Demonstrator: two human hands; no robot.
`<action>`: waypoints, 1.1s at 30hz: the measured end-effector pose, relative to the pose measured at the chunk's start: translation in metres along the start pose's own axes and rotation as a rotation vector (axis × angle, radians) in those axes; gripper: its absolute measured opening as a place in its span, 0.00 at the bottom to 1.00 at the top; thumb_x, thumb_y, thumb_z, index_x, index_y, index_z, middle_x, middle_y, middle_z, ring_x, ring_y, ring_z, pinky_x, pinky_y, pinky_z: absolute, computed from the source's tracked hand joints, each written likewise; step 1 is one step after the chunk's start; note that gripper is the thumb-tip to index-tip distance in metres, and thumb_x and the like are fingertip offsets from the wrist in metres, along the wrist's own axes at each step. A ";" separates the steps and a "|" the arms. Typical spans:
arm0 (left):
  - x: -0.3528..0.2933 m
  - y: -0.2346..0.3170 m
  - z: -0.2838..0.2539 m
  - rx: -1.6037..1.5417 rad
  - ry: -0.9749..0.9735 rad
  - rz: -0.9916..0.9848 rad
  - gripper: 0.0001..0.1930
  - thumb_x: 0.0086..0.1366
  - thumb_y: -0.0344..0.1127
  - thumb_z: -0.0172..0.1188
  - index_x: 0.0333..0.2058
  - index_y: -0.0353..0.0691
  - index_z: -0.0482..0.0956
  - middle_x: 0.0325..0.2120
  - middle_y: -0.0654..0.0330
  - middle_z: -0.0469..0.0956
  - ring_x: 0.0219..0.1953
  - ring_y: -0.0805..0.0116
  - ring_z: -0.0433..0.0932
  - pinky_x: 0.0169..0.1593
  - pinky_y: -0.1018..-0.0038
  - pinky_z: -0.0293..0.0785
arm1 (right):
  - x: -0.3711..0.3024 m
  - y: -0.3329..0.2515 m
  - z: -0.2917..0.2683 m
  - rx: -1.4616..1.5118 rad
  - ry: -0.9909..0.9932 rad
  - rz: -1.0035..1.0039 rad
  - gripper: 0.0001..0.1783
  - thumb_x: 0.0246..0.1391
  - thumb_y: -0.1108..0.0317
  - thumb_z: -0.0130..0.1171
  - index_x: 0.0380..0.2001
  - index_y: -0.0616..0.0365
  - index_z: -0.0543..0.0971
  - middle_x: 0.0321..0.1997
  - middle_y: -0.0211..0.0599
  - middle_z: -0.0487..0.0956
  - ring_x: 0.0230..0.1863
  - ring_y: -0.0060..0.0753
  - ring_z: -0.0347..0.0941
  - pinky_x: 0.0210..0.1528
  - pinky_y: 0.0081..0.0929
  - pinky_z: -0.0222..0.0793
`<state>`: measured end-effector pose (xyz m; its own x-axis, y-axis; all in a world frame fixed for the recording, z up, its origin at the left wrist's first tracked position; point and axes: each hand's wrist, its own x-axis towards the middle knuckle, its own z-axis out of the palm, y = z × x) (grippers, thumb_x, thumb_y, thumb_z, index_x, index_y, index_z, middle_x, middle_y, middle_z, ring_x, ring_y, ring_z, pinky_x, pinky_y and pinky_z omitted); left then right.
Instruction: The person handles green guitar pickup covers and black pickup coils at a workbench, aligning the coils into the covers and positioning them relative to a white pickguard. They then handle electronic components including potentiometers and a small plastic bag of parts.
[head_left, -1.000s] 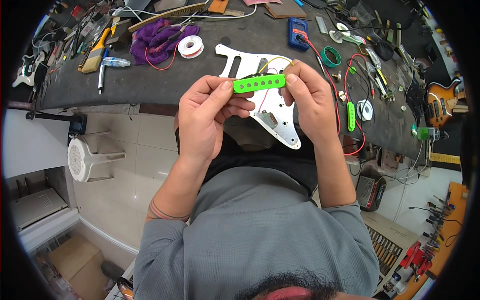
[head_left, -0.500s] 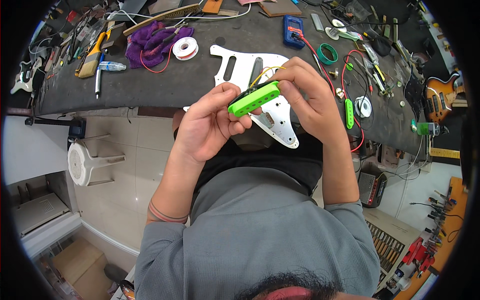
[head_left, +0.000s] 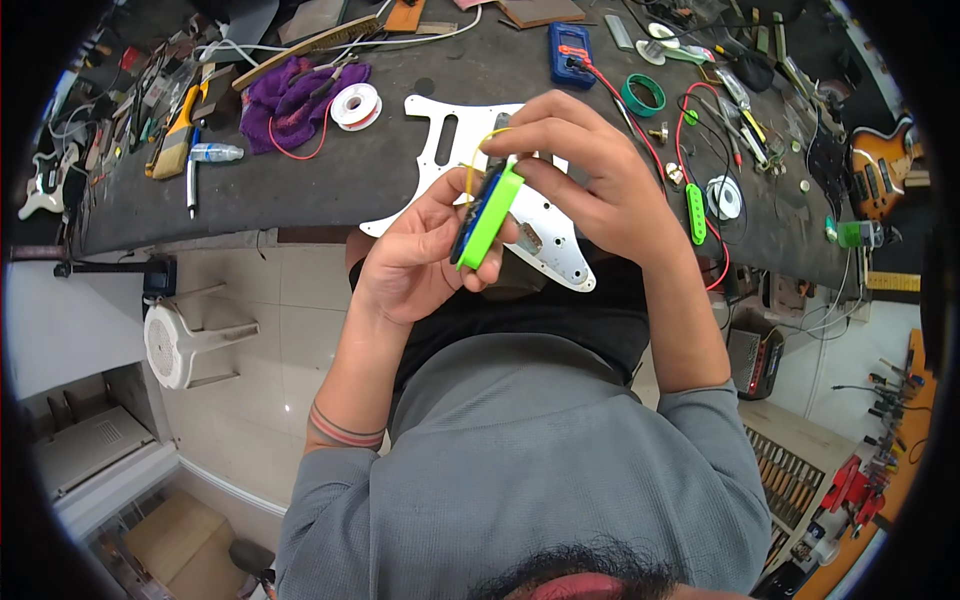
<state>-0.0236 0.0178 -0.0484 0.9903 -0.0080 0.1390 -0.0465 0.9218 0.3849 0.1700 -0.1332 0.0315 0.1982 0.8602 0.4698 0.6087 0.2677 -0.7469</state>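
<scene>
My left hand point(head_left: 420, 255) and my right hand point(head_left: 590, 175) both grip a bright green guitar pickup point(head_left: 487, 218), held tilted on edge above the bench's near rim. A yellow wire point(head_left: 472, 160) loops from its top. Under my hands lies a white pickguard point(head_left: 540, 225), partly hidden by them, its near end sticking out over the edge of the dark workbench point(head_left: 330, 190). A second green pickup point(head_left: 696, 213) lies on the bench to the right of my right hand.
On the bench: a purple cloth point(head_left: 295, 95), a white spool point(head_left: 355, 105), a blue multimeter point(head_left: 570, 50) with red lead, a green tape ring point(head_left: 642, 95), brushes and tools at left. A sunburst guitar point(head_left: 878, 170) lies far right. A white plastic stool point(head_left: 190, 340) stands below.
The green pickup has been turned from lying flat and crosswise between my hands to standing on edge, tilted. Both hands stayed on it and moved slightly nearer to me.
</scene>
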 end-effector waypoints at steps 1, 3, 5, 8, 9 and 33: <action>0.000 -0.002 -0.002 -0.039 -0.026 0.034 0.28 0.78 0.37 0.65 0.71 0.41 0.65 0.57 0.33 0.80 0.43 0.54 0.89 0.40 0.71 0.89 | 0.002 0.000 0.002 -0.003 0.014 0.005 0.15 0.64 0.77 0.68 0.52 0.53 0.88 0.49 0.35 0.82 0.51 0.40 0.81 0.52 0.40 0.76; -0.002 0.000 -0.006 -0.042 -0.011 0.029 0.32 0.77 0.36 0.67 0.73 0.42 0.64 0.55 0.35 0.80 0.41 0.53 0.89 0.39 0.71 0.88 | 0.006 -0.001 0.008 -0.087 0.120 -0.091 0.14 0.63 0.76 0.69 0.52 0.54 0.88 0.55 0.38 0.80 0.56 0.41 0.79 0.54 0.40 0.76; -0.003 0.000 -0.006 -0.063 -0.040 0.099 0.33 0.76 0.36 0.67 0.74 0.45 0.64 0.55 0.37 0.80 0.41 0.52 0.88 0.39 0.71 0.88 | 0.005 -0.003 0.009 -0.117 0.171 -0.116 0.14 0.62 0.74 0.70 0.51 0.55 0.88 0.59 0.41 0.79 0.59 0.42 0.78 0.54 0.40 0.76; -0.005 0.002 -0.011 -0.082 -0.031 0.073 0.34 0.75 0.34 0.68 0.76 0.52 0.65 0.56 0.39 0.79 0.42 0.51 0.87 0.40 0.69 0.87 | -0.004 -0.009 0.008 -0.200 0.185 -0.032 0.10 0.61 0.70 0.73 0.44 0.59 0.85 0.52 0.40 0.82 0.53 0.40 0.81 0.52 0.38 0.77; -0.005 0.002 -0.012 -0.103 -0.044 0.075 0.35 0.75 0.33 0.68 0.77 0.54 0.66 0.56 0.39 0.79 0.42 0.51 0.87 0.40 0.69 0.87 | -0.006 -0.010 0.012 -0.199 0.194 -0.028 0.10 0.61 0.70 0.73 0.44 0.59 0.85 0.52 0.40 0.82 0.53 0.40 0.81 0.52 0.38 0.77; 0.040 0.062 0.000 1.065 0.663 0.275 0.22 0.69 0.25 0.71 0.60 0.31 0.80 0.42 0.53 0.88 0.43 0.70 0.86 0.47 0.72 0.80 | 0.023 0.036 0.049 0.385 0.121 0.468 0.24 0.68 0.77 0.54 0.65 0.68 0.78 0.53 0.41 0.86 0.51 0.32 0.85 0.51 0.29 0.78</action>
<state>0.0134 0.0740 -0.0187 0.7928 0.6087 -0.0303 -0.0363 0.0969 0.9946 0.1588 -0.0825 -0.0081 0.4765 0.8751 0.0847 0.1199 0.0307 -0.9923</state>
